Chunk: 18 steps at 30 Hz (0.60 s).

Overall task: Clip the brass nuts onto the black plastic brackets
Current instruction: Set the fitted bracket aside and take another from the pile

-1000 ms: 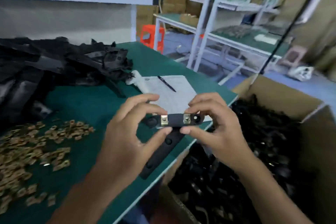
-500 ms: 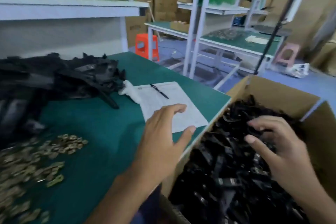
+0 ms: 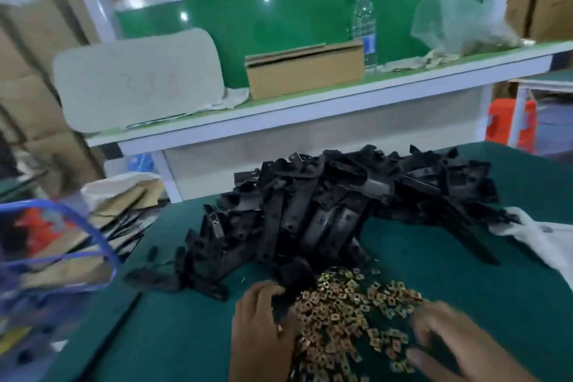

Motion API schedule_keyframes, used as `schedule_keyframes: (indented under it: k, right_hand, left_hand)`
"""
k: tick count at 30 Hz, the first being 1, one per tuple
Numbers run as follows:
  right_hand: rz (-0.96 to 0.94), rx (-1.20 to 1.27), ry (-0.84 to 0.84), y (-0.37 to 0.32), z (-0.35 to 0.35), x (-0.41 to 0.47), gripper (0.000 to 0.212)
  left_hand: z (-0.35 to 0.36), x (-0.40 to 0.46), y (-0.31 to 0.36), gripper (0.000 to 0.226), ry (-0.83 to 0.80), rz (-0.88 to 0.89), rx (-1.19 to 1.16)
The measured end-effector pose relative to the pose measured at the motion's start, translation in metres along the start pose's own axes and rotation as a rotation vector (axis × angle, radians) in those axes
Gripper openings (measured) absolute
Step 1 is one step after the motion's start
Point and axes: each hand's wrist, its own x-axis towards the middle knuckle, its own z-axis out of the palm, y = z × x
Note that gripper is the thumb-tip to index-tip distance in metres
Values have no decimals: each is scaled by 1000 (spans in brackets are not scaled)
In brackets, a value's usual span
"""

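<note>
While both hands work at the heap of brass nuts (image 3: 347, 316) on the green surface (image 3: 173, 335), the step in hand reads as fetching stock for a fresh clipping: one bracket and some nuts. Left hand (image 3: 263, 319): at the near-left edge of the nut heap, fingers curled around a dark piece that looks like a black bracket; the grasp is partly hidden, so the piece's shape is unclear. Right hand (image 3: 455, 347): over the near-right part of the nut heap, blurred by motion, fingers spread and slack, nothing seen held. Pile of black brackets (image 3: 341, 211): just behind the nut heap, touching its far edge, parts tangled. Next move, as a judgement: pinch a single nut out of the loose heap and line it up with the bracket's edge; the nuts lie overlapped, so separating one calls for care. White cloth (image 3: 545, 239): right of the bracket pile. Blue wire basket (image 3: 77, 245): well left of the nut heap. Shelf behind: cardboard box (image 3: 304, 71), water bottle (image 3: 364, 28).
</note>
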Motion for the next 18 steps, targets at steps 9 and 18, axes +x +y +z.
schedule_keyframes:
  k: [9, 18]
  right_hand:
    - [-64, -248, -214, -4, 72, 68, 56]
    - [-189, -177, -26, -9, 47, 70, 18]
  left_hand:
    - [4, 69, -4, 46, -12, -279, -112]
    - [9, 120, 9, 24, 125, -321, -242]
